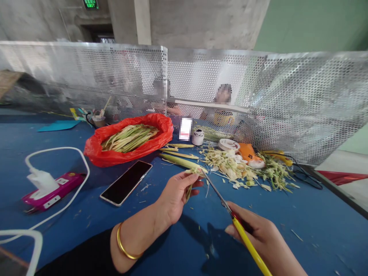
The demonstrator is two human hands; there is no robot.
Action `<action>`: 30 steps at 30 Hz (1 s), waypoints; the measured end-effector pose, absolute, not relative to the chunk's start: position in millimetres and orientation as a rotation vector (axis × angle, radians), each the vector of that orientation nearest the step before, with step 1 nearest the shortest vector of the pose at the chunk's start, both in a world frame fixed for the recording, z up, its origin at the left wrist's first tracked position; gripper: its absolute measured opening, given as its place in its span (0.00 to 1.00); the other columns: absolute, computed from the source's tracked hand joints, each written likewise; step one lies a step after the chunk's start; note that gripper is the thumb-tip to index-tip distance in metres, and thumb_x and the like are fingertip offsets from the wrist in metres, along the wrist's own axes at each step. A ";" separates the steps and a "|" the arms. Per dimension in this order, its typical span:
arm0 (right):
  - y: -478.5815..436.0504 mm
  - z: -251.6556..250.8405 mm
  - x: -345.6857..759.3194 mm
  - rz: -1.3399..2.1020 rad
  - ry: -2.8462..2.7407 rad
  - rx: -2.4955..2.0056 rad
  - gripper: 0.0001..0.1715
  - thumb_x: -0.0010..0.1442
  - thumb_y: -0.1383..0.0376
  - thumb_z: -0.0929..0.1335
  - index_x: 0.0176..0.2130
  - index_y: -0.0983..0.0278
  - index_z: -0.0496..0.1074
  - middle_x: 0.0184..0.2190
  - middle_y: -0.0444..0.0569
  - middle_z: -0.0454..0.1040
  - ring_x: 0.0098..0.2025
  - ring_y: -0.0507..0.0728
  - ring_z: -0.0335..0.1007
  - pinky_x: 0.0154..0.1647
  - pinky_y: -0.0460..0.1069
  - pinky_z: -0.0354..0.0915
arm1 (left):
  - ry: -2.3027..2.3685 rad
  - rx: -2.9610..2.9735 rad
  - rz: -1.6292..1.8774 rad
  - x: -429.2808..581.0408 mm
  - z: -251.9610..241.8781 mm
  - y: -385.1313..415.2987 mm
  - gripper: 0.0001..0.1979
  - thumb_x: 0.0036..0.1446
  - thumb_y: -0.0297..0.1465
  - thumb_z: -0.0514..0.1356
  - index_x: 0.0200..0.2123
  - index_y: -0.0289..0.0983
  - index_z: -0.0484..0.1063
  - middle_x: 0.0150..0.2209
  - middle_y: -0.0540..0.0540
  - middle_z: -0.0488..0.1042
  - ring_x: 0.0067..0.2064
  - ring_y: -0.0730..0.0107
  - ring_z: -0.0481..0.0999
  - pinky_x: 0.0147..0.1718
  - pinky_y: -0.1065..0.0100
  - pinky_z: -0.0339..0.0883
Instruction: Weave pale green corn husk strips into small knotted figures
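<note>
Holding scissors (243, 234), plant piece (196, 170) (table edge (336, 192) rightward)

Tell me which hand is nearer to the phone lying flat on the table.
Left. The left hand is right of the phone, apart from it, holding plant strips; the right hand is farther right, gripping the scissors.

Counter (316, 218): blue, beneath the fingers (197, 184)
Perforated screen (301, 92): silvery, upright, beyond the fingers
Concrete wall (201, 27): bare grey, rising above the screen, beyond the fingers
Pillar (143, 23): pale, beyond and left of the fingers
Green wall (313, 27): beyond the fingers, to their right
Exit sign (91, 4): lit green, high to the fingers' left
Dark recess (94, 31): just below the sign
</note>
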State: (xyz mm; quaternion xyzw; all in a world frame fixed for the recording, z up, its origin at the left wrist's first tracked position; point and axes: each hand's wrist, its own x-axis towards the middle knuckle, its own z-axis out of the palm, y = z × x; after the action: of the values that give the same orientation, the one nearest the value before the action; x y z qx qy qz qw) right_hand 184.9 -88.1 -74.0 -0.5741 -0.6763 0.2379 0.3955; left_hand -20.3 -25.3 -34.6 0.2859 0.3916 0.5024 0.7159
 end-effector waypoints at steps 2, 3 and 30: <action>-88.3 -73.3 185.1 0.609 -1.693 -1.464 0.26 0.47 0.50 0.73 0.42 0.63 0.80 0.29 0.47 0.79 0.30 0.58 0.74 0.30 0.44 0.69 | 0.873 0.652 1.121 -20.2 -33.8 -24.8 0.07 0.53 0.28 0.65 0.37 0.35 0.79 0.37 0.45 0.80 0.34 0.75 0.76 0.30 0.75 0.66; -88.3 -73.1 185.6 0.619 -1.674 -1.472 0.27 0.47 0.50 0.73 0.43 0.63 0.80 0.28 0.47 0.79 0.29 0.57 0.74 0.29 0.44 0.69 | 0.889 0.662 1.126 -20.3 -33.2 -24.6 0.07 0.52 0.29 0.66 0.37 0.35 0.78 0.37 0.46 0.80 0.34 0.75 0.76 0.29 0.75 0.65; -89.3 -44.9 209.6 0.357 -2.023 -1.548 0.34 0.53 0.48 0.71 0.55 0.60 0.73 0.39 0.53 0.79 0.32 0.59 0.76 0.29 0.46 0.73 | 1.018 1.318 1.088 -23.4 -28.6 -23.4 0.05 0.49 0.29 0.65 0.30 0.39 0.82 0.26 0.48 0.78 0.29 0.69 0.70 0.33 0.70 0.60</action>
State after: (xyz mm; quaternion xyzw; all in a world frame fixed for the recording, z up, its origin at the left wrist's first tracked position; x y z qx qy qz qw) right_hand 209.6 -89.3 -44.9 -0.5776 -0.7548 0.1331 0.2810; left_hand -23.4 -23.4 -28.6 0.5555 0.4291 0.4588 0.5448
